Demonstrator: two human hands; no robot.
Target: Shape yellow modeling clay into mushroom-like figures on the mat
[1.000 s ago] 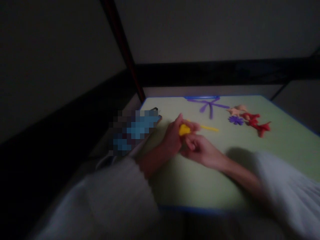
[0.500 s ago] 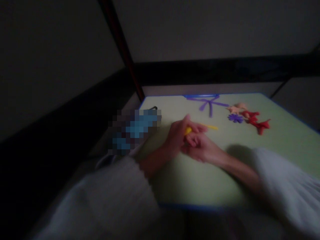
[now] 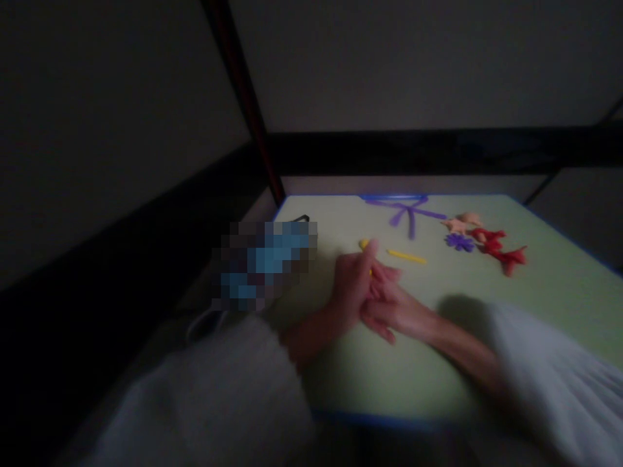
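Observation:
My left hand (image 3: 351, 285) is closed around a piece of yellow modelling clay (image 3: 363, 244), whose rounded end pokes out above the thumb. Fingers of my right hand (image 3: 396, 310) press into the left palm, where another bit of the yellow shows between the hands. Its lower fingers reach down and away from the palm. Most of the held clay is hidden, and blur softens the fingers. Just beyond the hands a thin yellow clay strip (image 3: 406, 256) lies flat on the pale board (image 3: 370, 383).
Purple strips (image 3: 411, 224) lie near the board's far edge. To the right are a purple flower shape (image 3: 459, 242), peach pieces (image 3: 456, 225) and red shaped pieces (image 3: 511, 259). A blurred-out blue item (image 3: 272, 256) is at the left, with a dark wall band (image 3: 413, 151) behind.
My hands have shifted slightly down in the picture, and the yellow clay now protrudes above the left thumb. The right fingers have moved along the left palm. The whole view has tilted slightly.

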